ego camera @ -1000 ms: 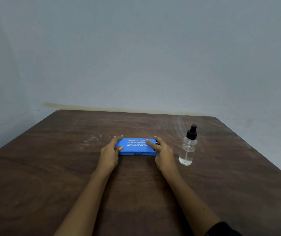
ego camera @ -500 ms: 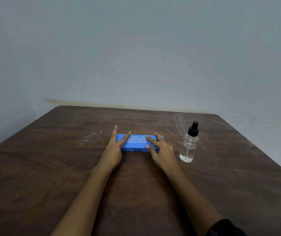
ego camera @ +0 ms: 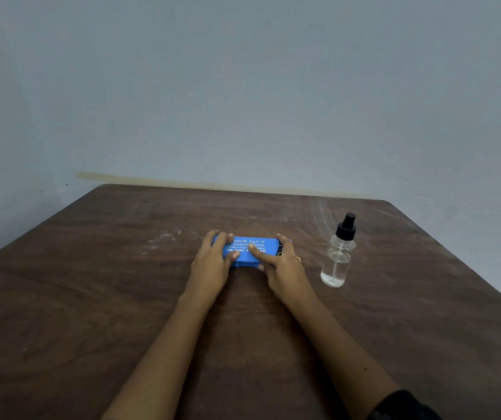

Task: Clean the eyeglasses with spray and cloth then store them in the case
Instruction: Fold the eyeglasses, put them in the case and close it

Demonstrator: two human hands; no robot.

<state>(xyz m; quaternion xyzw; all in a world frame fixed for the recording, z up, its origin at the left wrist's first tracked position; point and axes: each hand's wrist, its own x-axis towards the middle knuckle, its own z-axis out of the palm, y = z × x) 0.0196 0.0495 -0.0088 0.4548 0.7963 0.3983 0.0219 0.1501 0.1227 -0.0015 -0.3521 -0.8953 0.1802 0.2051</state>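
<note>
A blue eyeglasses case (ego camera: 250,248) with white lettering lies closed and flat in the middle of the brown wooden table (ego camera: 91,298). My left hand (ego camera: 212,265) grips its left end, fingers curled over the top and thumb on the lid. My right hand (ego camera: 284,268) holds the right end, with the index finger lying across the lid. A clear spray bottle (ego camera: 337,256) with a black nozzle stands upright to the right of the case, apart from my right hand. Neither eyeglasses nor a cloth are visible.
A pale blue-grey wall rises right behind the table's far edge (ego camera: 243,189). White scuff marks (ego camera: 164,241) lie on the wood to the left of the case. The table's right edge (ego camera: 470,268) runs diagonally past the bottle.
My fingers, spread flat over the case half a second ago, have curled around its two ends. The case and the bottle stay in place.
</note>
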